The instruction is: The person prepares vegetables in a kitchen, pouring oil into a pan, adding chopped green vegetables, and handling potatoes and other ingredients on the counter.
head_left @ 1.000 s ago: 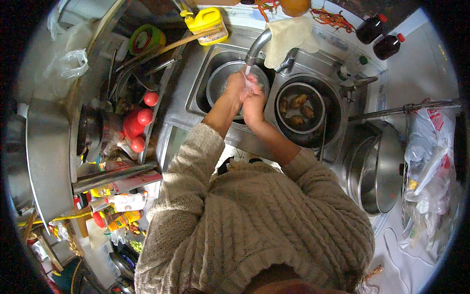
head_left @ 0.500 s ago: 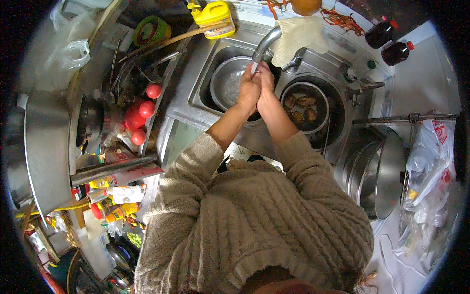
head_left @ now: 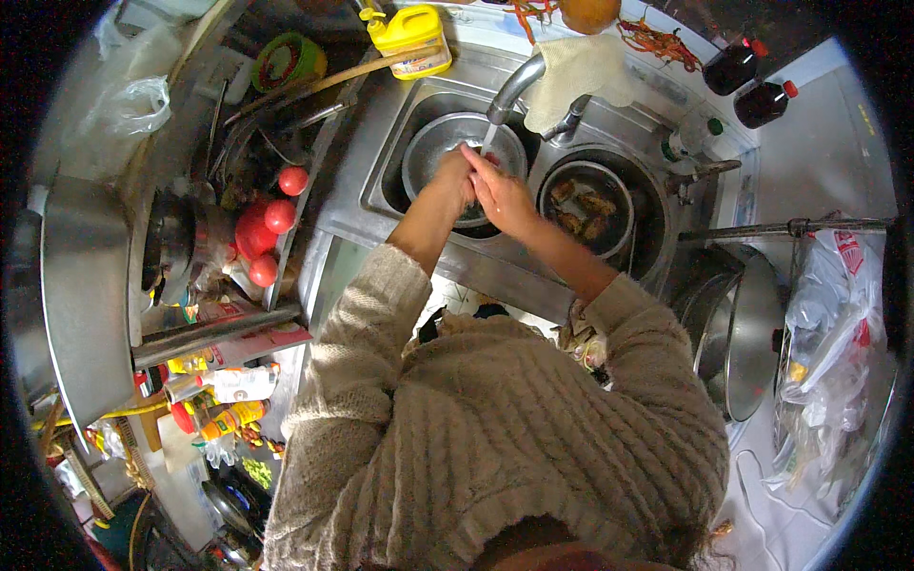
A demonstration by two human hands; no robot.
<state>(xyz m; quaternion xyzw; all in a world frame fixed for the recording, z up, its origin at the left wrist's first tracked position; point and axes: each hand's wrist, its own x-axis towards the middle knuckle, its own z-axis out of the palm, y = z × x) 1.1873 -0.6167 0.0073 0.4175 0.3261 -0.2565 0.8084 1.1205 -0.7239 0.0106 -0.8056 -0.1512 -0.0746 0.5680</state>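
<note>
My left hand (head_left: 453,179) and my right hand (head_left: 505,198) meet over a round metal bowl (head_left: 419,157) in the left sink basin. Water runs from the curved faucet (head_left: 519,88) down beside the fingers. The right hand lies against the left, a digit stretched out towards the upper left. Most left fingers are hidden behind it. A small reddish patch shows by the stream; I cannot tell whether it is fingertips or an object. In the right basin a metal pot (head_left: 628,214) holds several brown, lumpy pieces (head_left: 583,207) in water.
A pale cloth (head_left: 581,81) drapes over the faucet base. Behind the sink stand a yellow jug (head_left: 409,38) and dark red-capped bottles (head_left: 764,105). Red round-ended items (head_left: 279,216) and wooden sticks (head_left: 333,78) lie at left. Large metal pans (head_left: 752,333) lean at right.
Both hands have come down and nearer from just under the spout. The right hand has turned, its wrist swinging to the right, and now lies across the left.
</note>
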